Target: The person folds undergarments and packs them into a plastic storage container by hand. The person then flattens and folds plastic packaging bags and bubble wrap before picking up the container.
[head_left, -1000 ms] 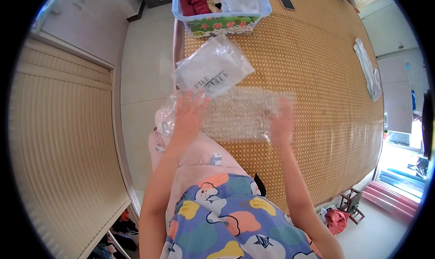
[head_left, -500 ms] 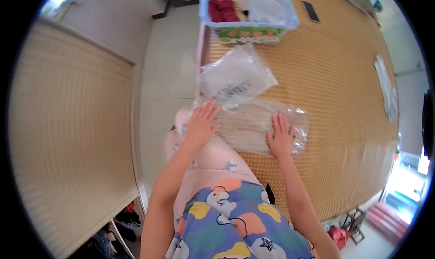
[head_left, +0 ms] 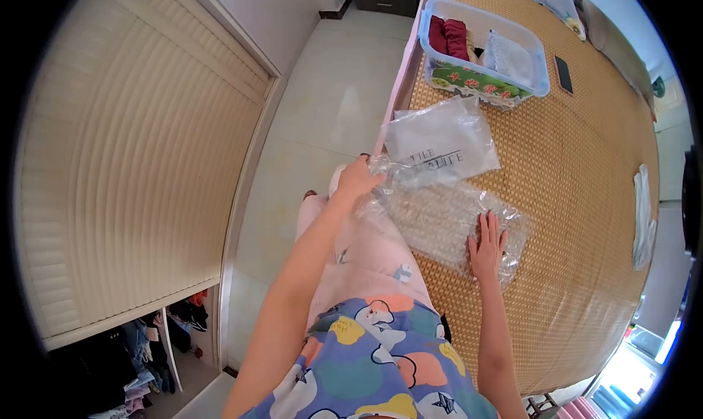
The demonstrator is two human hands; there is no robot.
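A clear plastic bag (head_left: 436,217) lies flat on the woven mat, its left end crumpled over my thigh. My left hand (head_left: 359,179) is closed on that crumpled end. At the bag's other end, my right hand (head_left: 487,250) rests palm down, fingers stretched out. Just beyond is a whitish plastic bag (head_left: 447,133) with dark lettering, its near edge meeting the clear bag.
A translucent plastic bin (head_left: 483,75) holding folded red and white cloth stands farther up the mat (head_left: 578,221). A phone (head_left: 563,75) lies right of it. White cloth (head_left: 643,217) lies at the far right. A slatted door (head_left: 146,148) is on the left.
My left hand has gone from lying flat to gripping the end of the clear bag. My right hand stays flat on it. The view has turned, shifting the scene to the right.
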